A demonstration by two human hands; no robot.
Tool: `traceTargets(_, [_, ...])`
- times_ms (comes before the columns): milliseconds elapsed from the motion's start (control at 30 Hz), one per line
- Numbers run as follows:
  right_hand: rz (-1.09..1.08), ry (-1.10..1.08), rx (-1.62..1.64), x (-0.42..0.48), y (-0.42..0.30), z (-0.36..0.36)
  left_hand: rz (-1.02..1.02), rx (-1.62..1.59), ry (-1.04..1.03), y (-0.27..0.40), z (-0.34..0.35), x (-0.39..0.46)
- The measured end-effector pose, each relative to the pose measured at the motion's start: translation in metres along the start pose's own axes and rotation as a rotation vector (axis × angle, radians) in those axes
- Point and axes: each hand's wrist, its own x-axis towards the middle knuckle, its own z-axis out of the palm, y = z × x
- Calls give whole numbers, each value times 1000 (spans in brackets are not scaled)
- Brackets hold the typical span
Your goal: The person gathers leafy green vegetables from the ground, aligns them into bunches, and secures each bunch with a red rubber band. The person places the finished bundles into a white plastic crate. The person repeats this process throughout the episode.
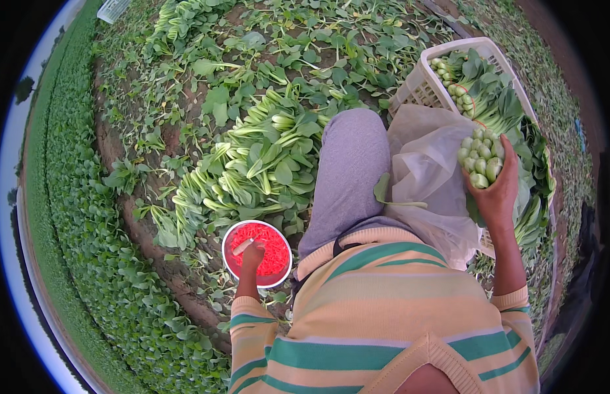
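At the right, my right hand grips a bunch of bok choy with its pale stem ends facing me. That bunch is over a white plastic crate, which holds more bunches of bok choy; red rubber bands circle some of them. To the left, my left hand reaches into a white-rimmed bowl of red rubber bands. Its fingertips are at the bands, beside a light-coloured tool handle. Whether the fingers pinch any band is unclear.
A long pile of loose bok choy lies left of my knee. Clear plastic sheeting spreads between my leg and the crate. Leafy crop rows grow at far left. Another crate stands at top left.
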Motion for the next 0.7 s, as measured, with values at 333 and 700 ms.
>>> traceTargets(333, [-66,30,-9,-1,-1,-9,-147,-76,334,26,86,0])
traceTargets(700, [-135,62,79,-8,23,-6,16,171,80,13,85,14])
